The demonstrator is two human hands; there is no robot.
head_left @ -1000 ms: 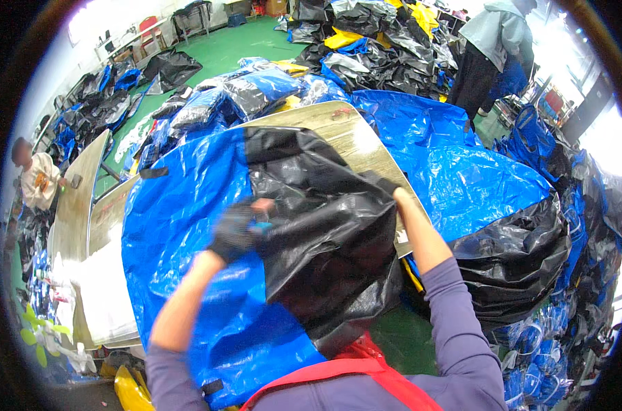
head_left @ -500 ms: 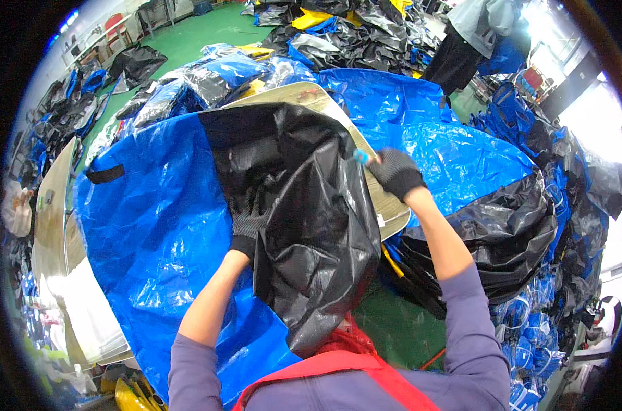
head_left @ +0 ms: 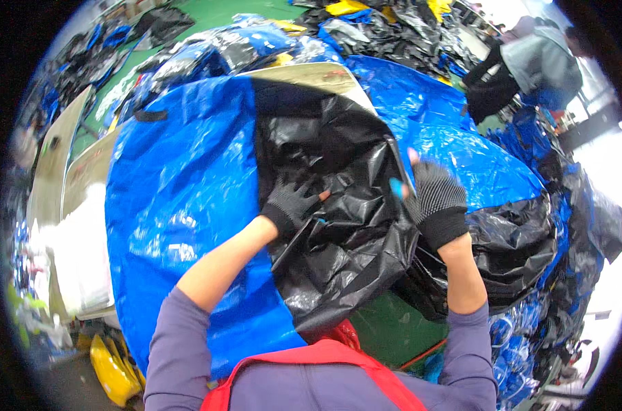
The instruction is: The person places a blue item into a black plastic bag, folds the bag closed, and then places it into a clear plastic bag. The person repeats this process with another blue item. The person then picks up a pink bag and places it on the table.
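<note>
A large sheet of blue (head_left: 180, 198) and glossy black plastic (head_left: 352, 219) lies spread before me over a pale board (head_left: 318, 72). My left hand (head_left: 294, 204), in a dark dotted glove with a bare thumb tip, rests on the black part near the blue seam, its fingers spread. At the black part's right edge is my right hand (head_left: 440, 198), gloved alike, with curled fingers. A small blue-tipped thing (head_left: 398, 187) sticks out from it, too blurred to name. A short black strip (head_left: 151, 116) marks the blue part's far left.
Another blue and black plastic piece (head_left: 489, 171) lies to the right. Heaps of blue, black and yellow plastic (head_left: 386, 34) cover the far floor. A person (head_left: 530, 68) bends over at the far right. Pale boards (head_left: 84, 178) stand at left, near a yellow bundle (head_left: 112, 366).
My left hand, partly under a black fold before, now lies uncovered with fingers spread. My right hand has come nearer to me and rightward. The whole view has shifted.
</note>
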